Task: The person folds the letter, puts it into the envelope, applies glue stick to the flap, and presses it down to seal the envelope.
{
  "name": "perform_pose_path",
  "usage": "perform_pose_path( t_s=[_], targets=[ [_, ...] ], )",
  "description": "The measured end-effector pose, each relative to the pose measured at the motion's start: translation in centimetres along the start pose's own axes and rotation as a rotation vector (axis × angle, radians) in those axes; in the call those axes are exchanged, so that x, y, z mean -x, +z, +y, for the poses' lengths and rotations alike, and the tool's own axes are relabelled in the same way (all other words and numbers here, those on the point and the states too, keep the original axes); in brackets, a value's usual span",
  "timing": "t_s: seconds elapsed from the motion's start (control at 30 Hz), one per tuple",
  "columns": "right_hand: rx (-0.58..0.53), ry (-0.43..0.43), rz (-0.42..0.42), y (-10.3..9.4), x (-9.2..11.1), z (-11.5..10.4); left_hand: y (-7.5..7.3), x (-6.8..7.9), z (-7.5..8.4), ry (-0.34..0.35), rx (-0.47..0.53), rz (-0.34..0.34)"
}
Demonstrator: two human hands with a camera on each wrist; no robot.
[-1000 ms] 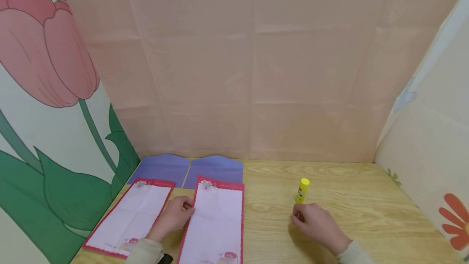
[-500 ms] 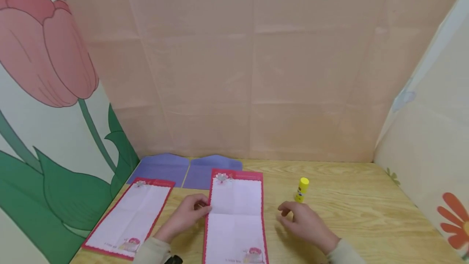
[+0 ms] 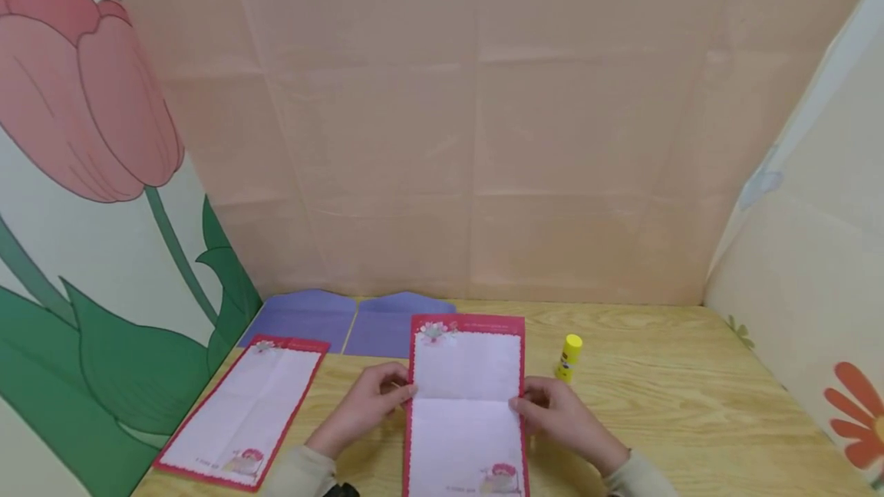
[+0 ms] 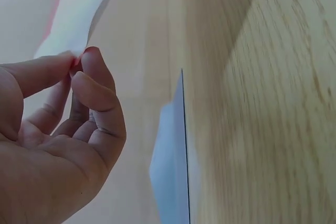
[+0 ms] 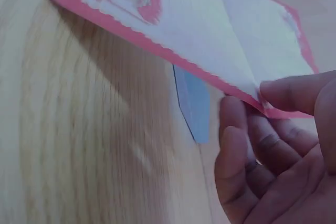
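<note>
Two grips at work: the left hand (image 3: 366, 403) and right hand (image 3: 562, 414) each pinch a long side of the red-bordered sheet (image 3: 466, 374), raised about midway between the left and right edges of the bench (image 3: 663, 359). Opening-out looks done, creases showing, no fold closed; the second sheet (image 3: 250, 399) lies along the left edge, purple envelopes (image 3: 304, 322) sit at the far-left corner, the glue stick (image 3: 569, 355) is capped.

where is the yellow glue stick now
In the head view, the yellow glue stick is on the wood-grain table, right of centre, just beyond the right hand and to the right of the red-bordered sheet it pinches.
</note>
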State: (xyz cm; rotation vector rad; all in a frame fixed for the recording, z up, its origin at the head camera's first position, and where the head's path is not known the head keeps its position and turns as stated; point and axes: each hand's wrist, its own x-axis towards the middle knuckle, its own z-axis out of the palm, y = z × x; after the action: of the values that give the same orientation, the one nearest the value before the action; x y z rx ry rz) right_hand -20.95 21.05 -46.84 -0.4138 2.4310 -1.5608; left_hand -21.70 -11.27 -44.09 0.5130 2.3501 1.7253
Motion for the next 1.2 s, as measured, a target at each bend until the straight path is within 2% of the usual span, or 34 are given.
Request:
perform_pose_path(
  t_s=[0.1, 0.23, 0.5, 0.9, 1.2],
  targets=[
    [-0.018, -0.023, 0.01, 0.1, 0.0, -0.1, 0.1, -0.2, -0.1, -0.015, 0.016, 0.005],
    [-0.052, -0.036, 0.029, 0.1, 0.1, -0.4, 0.1, -0.8, -1.8, -0.039, 0.031, 0.001],
    [-0.081, -0.038, 0.045, 0.0, 0.3, -0.4, 0.1, -0.8, -2.7, -0.045, 0.06, -0.049],
    [-0.139, 0.014, 0.067, -0.4, 0.4, -0.7, 0.2, -1.0, -2.9, -0.042, 0.1, -0.08],
    [-0.151, -0.041, 0.047, -0.5, 0.4, -0.5, 0.3, -0.8, -2.5, -0.031, 0.104, -0.073]
  ],
)
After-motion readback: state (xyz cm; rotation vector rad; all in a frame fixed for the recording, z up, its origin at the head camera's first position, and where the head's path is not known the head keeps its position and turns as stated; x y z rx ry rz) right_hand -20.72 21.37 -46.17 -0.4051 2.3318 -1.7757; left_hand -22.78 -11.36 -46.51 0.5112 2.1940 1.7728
